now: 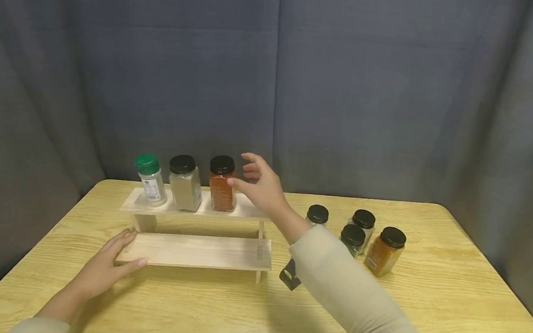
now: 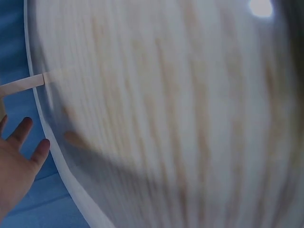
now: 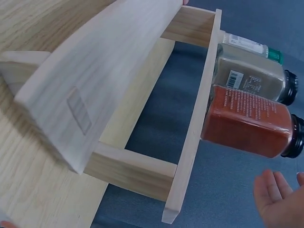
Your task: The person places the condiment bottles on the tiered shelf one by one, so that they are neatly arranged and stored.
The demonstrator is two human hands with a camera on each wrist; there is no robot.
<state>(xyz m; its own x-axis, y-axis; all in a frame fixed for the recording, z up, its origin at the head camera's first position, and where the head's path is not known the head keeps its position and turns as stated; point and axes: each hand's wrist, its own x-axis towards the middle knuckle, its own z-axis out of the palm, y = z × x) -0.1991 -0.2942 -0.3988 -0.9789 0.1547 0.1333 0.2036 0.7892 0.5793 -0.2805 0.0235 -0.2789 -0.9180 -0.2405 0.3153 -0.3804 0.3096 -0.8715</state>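
Observation:
A two-step wooden rack (image 1: 202,251) stands on the table. My left hand (image 1: 100,271) rests at the left end of its lower step, thumb along the front edge, fingers apart in the left wrist view. On the upper step stand a green-capped shaker (image 1: 151,185), a jar of beige powder (image 1: 186,186) and a jar of red spice (image 1: 222,186), both black-lidded. To the right of the red jar is my right hand (image 1: 262,184), fingers spread. The right wrist view shows a gap between that hand (image 3: 280,197) and the red jar (image 3: 249,121).
Right of the rack several black-lidded jars stand grouped, among them an orange one (image 1: 385,251) and a green one (image 1: 353,237). A dark object (image 1: 290,275) is partly hidden by my right sleeve (image 1: 355,290). A grey curtain (image 1: 373,91) hangs behind the table.

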